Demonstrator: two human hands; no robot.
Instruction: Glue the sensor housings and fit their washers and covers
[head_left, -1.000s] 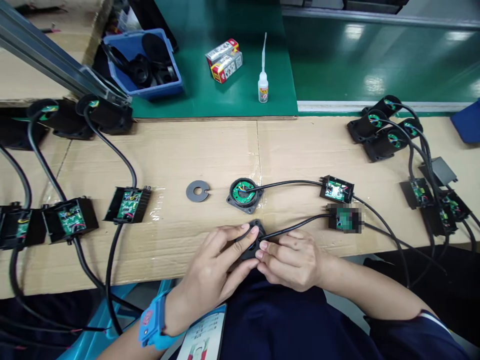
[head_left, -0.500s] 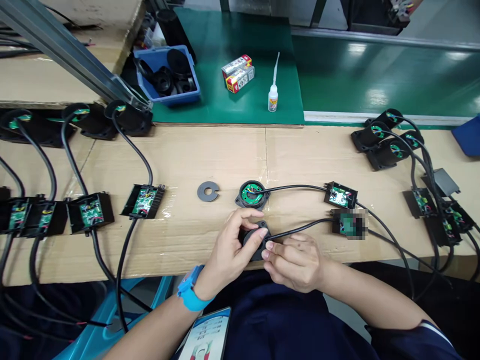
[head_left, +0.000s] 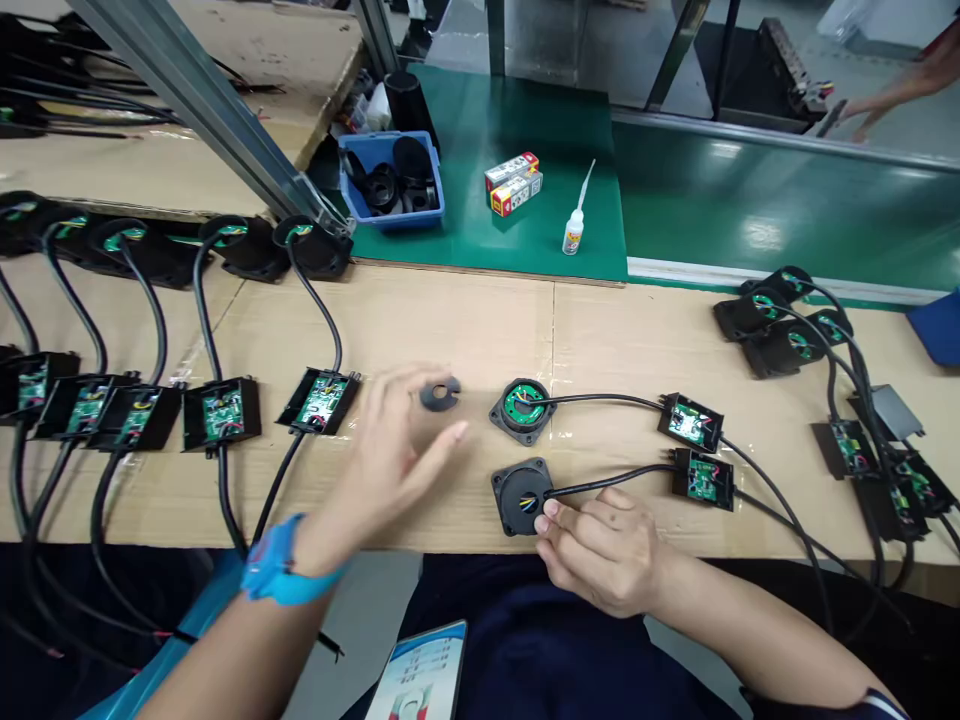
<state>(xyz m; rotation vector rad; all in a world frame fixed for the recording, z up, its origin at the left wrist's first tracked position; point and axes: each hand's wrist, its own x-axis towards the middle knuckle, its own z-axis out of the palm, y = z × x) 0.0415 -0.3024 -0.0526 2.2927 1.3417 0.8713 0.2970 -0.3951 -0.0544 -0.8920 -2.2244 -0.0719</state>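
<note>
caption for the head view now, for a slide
Left-hand fingers open by a notched grey disc; right-hand fingers hold a black flanged part by its edge.

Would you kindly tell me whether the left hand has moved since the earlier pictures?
Yes: judged against the round green-boarded housing, the left hand has moved leftward, off the square black plate and toward the slotted grey ring.

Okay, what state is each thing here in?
Near black square-flanged round part: wires showing in its hole.
Bare right hand: closed at that part's edge.
Bare left hand: open, blurred.
Dark grey slotted disc: flat, left-hand contact unclear.
Far black flanged round part: green circuit board exposed.
Black rectangular boxes: open, green boards exposed.
Blue plastic bin: open-topped, holding black parts.
White long-nozzled plastic bottle: upright.
Red-and-white cartons: apparently shut.
</note>
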